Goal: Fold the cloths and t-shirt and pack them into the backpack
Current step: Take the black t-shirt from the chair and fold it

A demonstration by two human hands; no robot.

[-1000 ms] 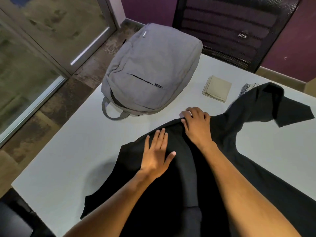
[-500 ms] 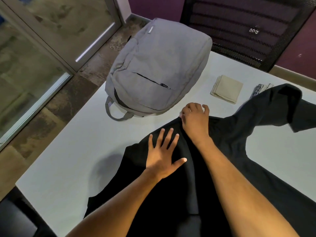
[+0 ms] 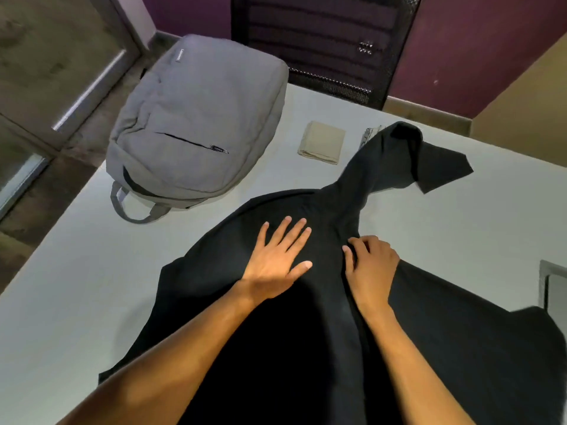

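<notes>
While I look down from the head camera, my left hand (image 3: 277, 259) lies flat with straight fingers on the big black cloth t-shirt (image 3: 306, 332), which is spread on the white table (image 3: 61, 286). My right hand (image 3: 369, 266) curls and bunches its fabric. Farther back sit the grey fabric backpack (image 3: 196, 124) and a folded tan square cloth (image 3: 322, 142).
</notes>
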